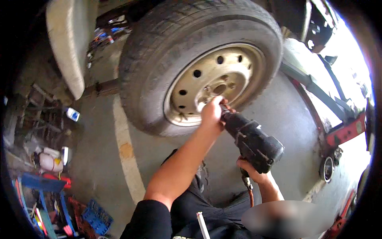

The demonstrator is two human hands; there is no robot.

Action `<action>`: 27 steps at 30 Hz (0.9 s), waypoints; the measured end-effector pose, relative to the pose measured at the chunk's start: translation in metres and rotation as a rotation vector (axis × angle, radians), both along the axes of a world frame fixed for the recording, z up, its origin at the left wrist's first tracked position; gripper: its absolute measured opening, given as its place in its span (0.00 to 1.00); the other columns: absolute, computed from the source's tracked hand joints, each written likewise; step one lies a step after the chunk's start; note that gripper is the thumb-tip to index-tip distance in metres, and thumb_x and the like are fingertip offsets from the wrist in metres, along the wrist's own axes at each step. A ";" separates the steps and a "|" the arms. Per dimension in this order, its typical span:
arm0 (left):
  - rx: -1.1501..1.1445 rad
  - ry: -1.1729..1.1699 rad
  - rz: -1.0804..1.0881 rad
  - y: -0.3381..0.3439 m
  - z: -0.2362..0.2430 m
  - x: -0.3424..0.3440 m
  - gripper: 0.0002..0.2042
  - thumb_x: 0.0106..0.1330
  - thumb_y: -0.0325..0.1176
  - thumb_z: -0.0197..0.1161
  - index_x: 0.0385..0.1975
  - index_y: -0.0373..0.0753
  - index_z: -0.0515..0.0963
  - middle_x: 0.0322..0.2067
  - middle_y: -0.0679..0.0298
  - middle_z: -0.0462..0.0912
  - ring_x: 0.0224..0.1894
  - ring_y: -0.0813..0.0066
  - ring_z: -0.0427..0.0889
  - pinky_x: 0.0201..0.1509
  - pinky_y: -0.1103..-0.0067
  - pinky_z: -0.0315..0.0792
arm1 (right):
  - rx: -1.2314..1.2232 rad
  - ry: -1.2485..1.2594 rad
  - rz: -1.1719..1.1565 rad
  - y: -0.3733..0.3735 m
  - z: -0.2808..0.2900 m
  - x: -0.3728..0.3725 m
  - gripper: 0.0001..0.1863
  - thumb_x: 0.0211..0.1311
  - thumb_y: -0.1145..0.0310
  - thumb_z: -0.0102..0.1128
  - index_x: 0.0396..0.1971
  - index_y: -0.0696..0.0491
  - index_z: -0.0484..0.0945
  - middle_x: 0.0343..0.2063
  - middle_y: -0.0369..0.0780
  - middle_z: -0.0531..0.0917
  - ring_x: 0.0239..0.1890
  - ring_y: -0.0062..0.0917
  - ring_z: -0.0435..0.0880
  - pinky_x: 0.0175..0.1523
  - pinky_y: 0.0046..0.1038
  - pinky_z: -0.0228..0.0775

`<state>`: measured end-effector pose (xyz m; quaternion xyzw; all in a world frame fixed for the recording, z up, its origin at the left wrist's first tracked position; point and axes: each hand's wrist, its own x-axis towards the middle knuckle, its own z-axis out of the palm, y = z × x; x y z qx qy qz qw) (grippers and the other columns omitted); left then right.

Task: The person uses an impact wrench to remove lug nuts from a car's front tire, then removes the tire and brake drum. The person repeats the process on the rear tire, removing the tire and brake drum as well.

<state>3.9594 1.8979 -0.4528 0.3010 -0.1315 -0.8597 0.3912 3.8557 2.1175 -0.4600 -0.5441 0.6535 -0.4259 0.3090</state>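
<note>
A car wheel with a black tyre [147,75] and a pale steel rim [238,59] hangs above the floor. My left hand [213,114] is wrapped round the front end of a black pneumatic impact wrench [258,145], at the socket by the hub's lug holes; where the socket meets the wheel is partly hidden. My right hand [254,172] grips the wrench's handle under its body, where an orange air hose [250,197] hangs from a metal fitting.
A pale body panel [67,40] hangs at upper left. A red and grey lift arm [344,133] stands right of the wheel. A tool cart [39,183], a blue plastic case [96,216], bottles [51,159] and a metal rack [34,111] are on the left. A painted line [127,163] crosses the floor.
</note>
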 end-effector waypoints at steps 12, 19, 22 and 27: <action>0.033 -0.215 0.048 0.000 -0.018 -0.043 0.11 0.64 0.43 0.56 0.25 0.43 0.72 0.21 0.66 0.72 0.22 0.73 0.73 0.22 0.70 0.68 | 0.115 -0.272 -0.274 0.005 0.042 -0.009 0.10 0.46 0.71 0.68 0.31 0.54 0.81 0.27 0.34 0.80 0.31 0.22 0.77 0.38 0.27 0.70; -0.325 0.066 0.010 0.018 0.021 -0.024 0.19 0.68 0.55 0.55 0.32 0.43 0.75 0.22 0.70 0.75 0.20 0.80 0.71 0.22 0.82 0.66 | -0.027 -0.299 -0.265 -0.051 0.007 -0.006 0.09 0.49 0.67 0.63 0.30 0.53 0.80 0.26 0.33 0.79 0.29 0.19 0.76 0.36 0.24 0.68; -0.355 -0.033 0.069 0.017 0.025 -0.023 0.18 0.68 0.53 0.58 0.35 0.42 0.75 0.25 0.71 0.75 0.23 0.82 0.73 0.24 0.82 0.65 | -0.007 -0.360 -0.262 -0.067 -0.008 -0.006 0.08 0.51 0.68 0.64 0.31 0.54 0.80 0.27 0.33 0.79 0.30 0.20 0.76 0.37 0.24 0.68; -0.423 -0.101 0.107 0.005 0.021 -0.028 0.21 0.66 0.54 0.60 0.39 0.39 0.77 0.29 0.68 0.77 0.29 0.80 0.74 0.33 0.80 0.68 | -0.100 -0.189 -0.288 -0.073 -0.027 0.007 0.11 0.53 0.71 0.65 0.38 0.54 0.80 0.31 0.33 0.79 0.32 0.19 0.75 0.38 0.25 0.69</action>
